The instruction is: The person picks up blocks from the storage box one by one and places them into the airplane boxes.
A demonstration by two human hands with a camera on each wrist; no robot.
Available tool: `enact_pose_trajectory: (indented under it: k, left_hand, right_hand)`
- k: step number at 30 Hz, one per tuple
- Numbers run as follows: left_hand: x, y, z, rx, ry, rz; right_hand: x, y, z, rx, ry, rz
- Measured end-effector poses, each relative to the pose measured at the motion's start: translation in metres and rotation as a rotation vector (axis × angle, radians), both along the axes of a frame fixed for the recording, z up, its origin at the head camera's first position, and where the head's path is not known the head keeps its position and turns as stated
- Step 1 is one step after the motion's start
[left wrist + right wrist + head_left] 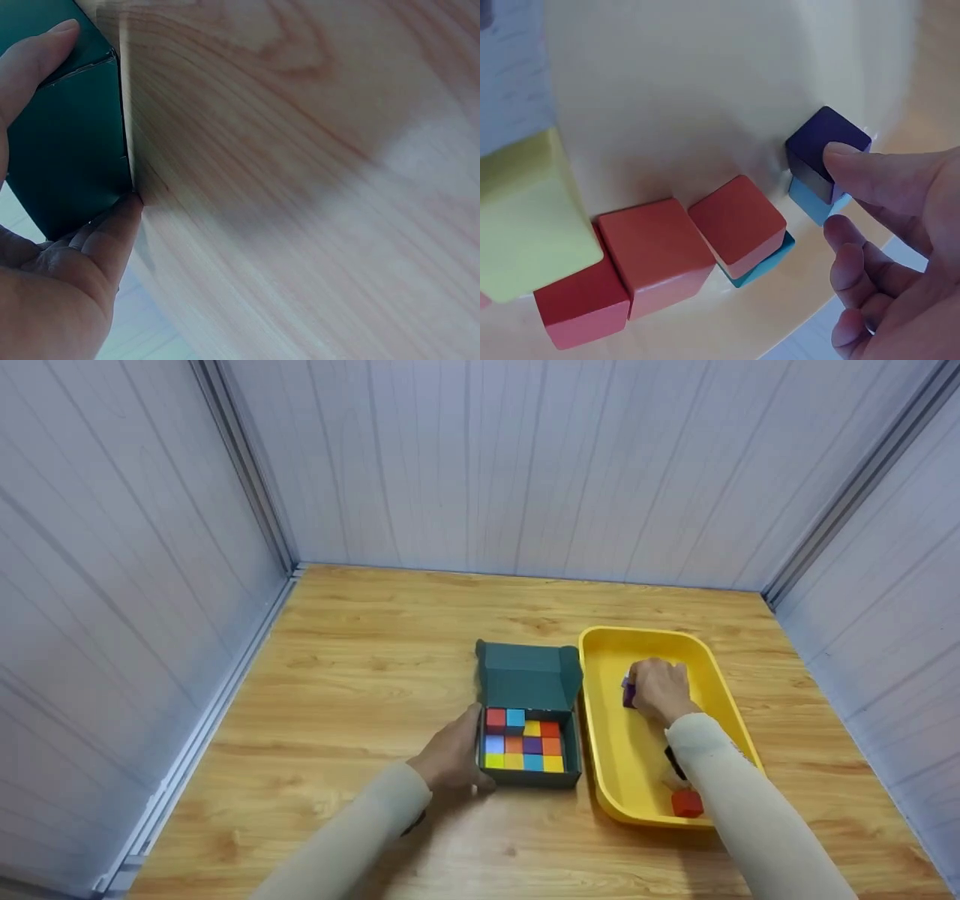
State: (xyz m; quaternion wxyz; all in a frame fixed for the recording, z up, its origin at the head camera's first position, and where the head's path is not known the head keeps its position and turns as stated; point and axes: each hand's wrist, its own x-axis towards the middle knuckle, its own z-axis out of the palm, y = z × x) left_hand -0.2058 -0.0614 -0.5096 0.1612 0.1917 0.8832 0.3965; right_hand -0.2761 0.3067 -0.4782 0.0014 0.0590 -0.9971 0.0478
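Observation:
A dark green box (529,778) with its lid (525,675) folded back holds rows of coloured cubes; a red cube (496,720) and a blue cube (514,721) at its back left stand higher than the others. My left hand (450,751) grips the box's left side, its thumb (52,49) on one face and fingers around the edge. Inside the yellow tray (616,780), my right hand (661,690) pinches a purple cube (814,142), the thumb on its face. A light blue cube (808,199) shows right beside it, partly hidden.
Several more cubes lie in the tray: a pale yellow cube (532,217), two orange-red ones (656,255) and a red one (585,311). The tray stands just right of the box on the wooden table (360,660). White panels (487,465) enclose the back and sides.

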Motion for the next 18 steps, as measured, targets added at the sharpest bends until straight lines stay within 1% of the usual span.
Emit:
enact_pose_trajectory:
  k: [3, 7, 12, 18]
  left_hand:
    - [0.000, 0.000, 0.000, 0.000, -0.001, 0.001]
    - [0.001, 0.000, 0.000, 0.007, 0.007, -0.002]
    - [0.001, 0.000, 0.000, 0.011, 0.008, -0.006]
    - [0.000, 0.000, 0.000, 0.005, 0.004, -0.003]
  right_hand:
    - [0.002, -0.002, 0.000, 0.006, 0.020, 0.010]
    - [0.006, -0.006, 0.004, -0.022, 0.036, 0.000]
    - [0.012, -0.009, 0.018, -0.056, 0.045, 0.002]
    - [0.027, -0.014, 0.039, -0.104, 0.048, 0.015]
